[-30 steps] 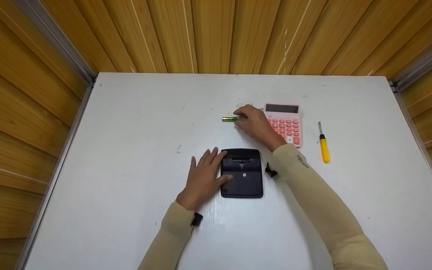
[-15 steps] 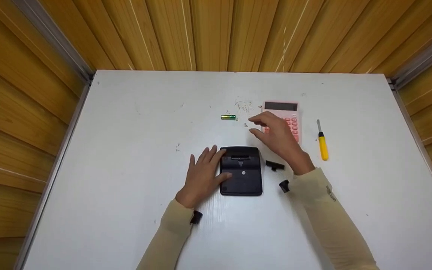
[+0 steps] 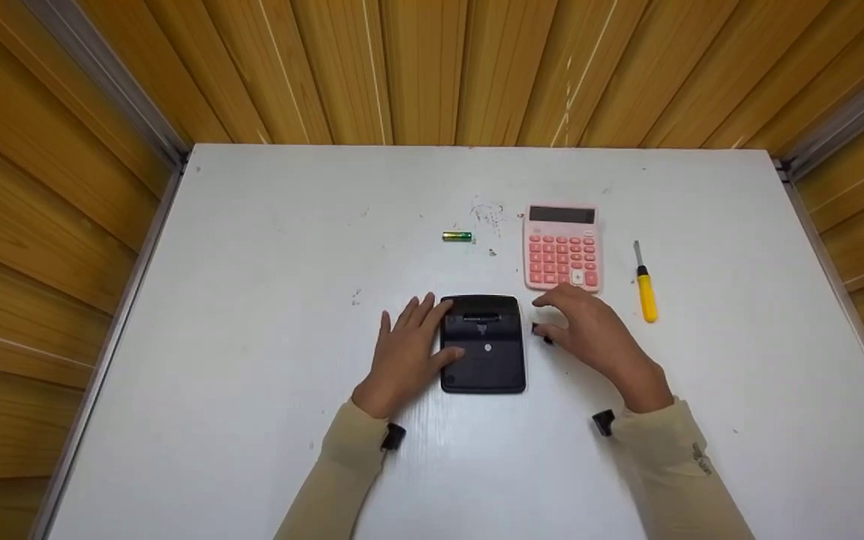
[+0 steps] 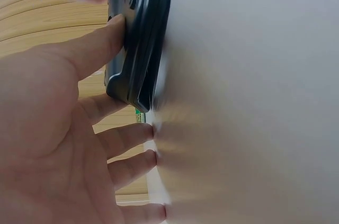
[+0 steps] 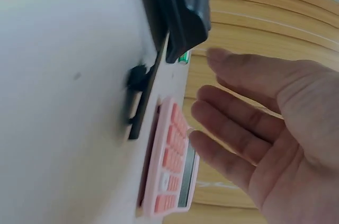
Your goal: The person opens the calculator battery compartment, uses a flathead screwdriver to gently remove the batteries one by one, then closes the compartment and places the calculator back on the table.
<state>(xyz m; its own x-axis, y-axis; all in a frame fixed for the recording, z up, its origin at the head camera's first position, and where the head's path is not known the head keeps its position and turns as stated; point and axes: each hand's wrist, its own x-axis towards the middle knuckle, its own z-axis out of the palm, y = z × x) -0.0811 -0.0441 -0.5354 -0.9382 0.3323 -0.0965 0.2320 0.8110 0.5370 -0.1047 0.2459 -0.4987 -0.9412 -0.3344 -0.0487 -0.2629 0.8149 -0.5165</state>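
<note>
A black calculator (image 3: 483, 369) lies face down on the white table, with an open slot near its far end. My left hand (image 3: 400, 367) rests along its left side, thumb on the back and index finger at the far corner, the other fingers spread on the table. My right hand (image 3: 603, 341) hovers just right of the calculator, fingers bent loosely with nothing between them. Below it lies a small black battery cover (image 5: 144, 102), partly hidden by the hand in the head view. A green and gold battery (image 3: 457, 236) lies on the table beyond the calculator.
Behind my right hand a pink calculator (image 3: 561, 251) lies face up. To its right is a screwdriver (image 3: 646, 289) with a yellow handle. Wood-look panels (image 3: 432, 71) stand along the table's back and sides.
My right hand has let go of the battery, leaving it on the table, and has come back toward me to the battery cover. My left hand has stayed put.
</note>
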